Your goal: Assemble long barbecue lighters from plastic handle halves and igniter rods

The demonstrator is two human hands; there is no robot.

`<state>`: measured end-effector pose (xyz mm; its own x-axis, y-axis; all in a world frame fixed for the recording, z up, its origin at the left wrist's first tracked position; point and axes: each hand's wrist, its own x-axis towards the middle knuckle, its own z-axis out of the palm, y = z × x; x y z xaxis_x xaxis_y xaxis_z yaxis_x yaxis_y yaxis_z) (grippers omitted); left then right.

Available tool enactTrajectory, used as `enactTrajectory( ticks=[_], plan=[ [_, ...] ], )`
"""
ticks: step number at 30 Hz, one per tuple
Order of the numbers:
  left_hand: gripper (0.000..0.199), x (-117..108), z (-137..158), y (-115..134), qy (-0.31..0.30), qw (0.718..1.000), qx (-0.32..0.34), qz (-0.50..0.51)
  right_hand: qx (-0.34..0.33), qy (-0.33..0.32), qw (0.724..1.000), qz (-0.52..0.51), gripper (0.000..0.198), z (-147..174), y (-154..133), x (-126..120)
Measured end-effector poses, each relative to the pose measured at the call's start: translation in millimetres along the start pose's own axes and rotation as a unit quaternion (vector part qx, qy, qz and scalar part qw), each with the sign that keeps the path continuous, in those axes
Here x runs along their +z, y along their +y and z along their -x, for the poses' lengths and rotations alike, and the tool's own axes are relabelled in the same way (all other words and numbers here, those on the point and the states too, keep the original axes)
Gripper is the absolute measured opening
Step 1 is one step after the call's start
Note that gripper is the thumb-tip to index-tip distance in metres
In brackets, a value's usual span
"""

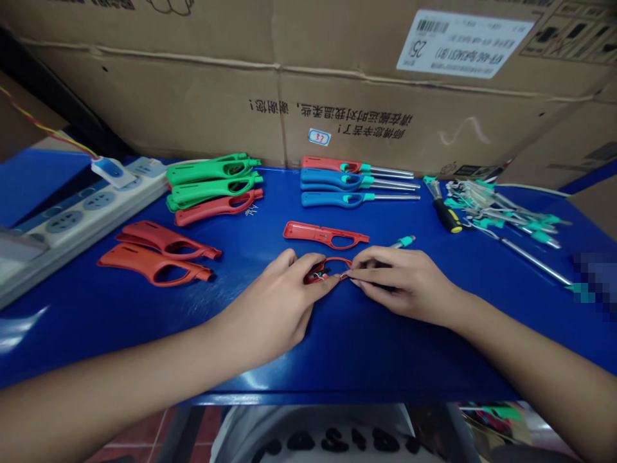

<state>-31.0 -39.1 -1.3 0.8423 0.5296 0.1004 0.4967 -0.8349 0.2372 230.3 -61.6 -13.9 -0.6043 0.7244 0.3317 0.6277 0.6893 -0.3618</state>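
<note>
Near the middle of the table, a red lighter casing half lies between my hands, its trigger loop showing. My left hand is closed around its handle end, thumb and index finger at the inside, where thin pale wires and a small dark part show. My right hand is closed at the front end, fingertips pinched together by the loop. Behind those fingers a metal tube with a teal tip sticks out, partly hidden. Just beyond lies another red casing half, inner side up.
Orange-red casings and green casings lie left, small screws beside them. Blue lighters with tubes lie behind. On the right are a screwdriver and metal tubes with wires. A power strip borders the left; a cardboard box the back.
</note>
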Motion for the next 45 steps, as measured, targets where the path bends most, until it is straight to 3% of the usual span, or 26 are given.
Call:
enactTrajectory(
  ticks=[15, 26, 35, 40, 43, 45],
  plan=[
    [0.051, -1.3, 1.0, 4.5, -0.012, 1.000, -0.017, -0.013, 0.035, -0.020, 0.999, -0.029, 0.020, -4.4, -2.3, 0.8],
    [0.035, 2.3, 0.1, -3.4, 0.064, 0.998, 0.006, 0.020, -0.001, -0.011, 1.000, 0.010, 0.019, -5.6, 0.4, -2.5],
    [0.030, -2.5, -2.8, -12.3, 0.086, 0.989, -0.045, 0.113, -0.044, -0.030, 0.996, 0.068, 0.031, -4.2, -1.2, -16.8],
    [0.031, -1.1, -1.3, -14.1, 0.069, 0.992, -0.062, 0.090, -0.020, 0.060, 0.991, 0.114, 0.022, -2.9, 12.1, -24.2],
    [0.033, 0.7, -0.7, -15.0, 0.067, 0.994, -0.071, 0.055, 0.057, 0.166, 0.968, 0.178, 0.018, 0.9, 30.9, -39.6],
    [0.033, 1.0, -0.9, -15.4, 0.062, 0.995, -0.074, 0.040, 0.140, 0.234, 0.937, 0.219, 0.018, 6.9, 47.4, -55.0]
  ],
)
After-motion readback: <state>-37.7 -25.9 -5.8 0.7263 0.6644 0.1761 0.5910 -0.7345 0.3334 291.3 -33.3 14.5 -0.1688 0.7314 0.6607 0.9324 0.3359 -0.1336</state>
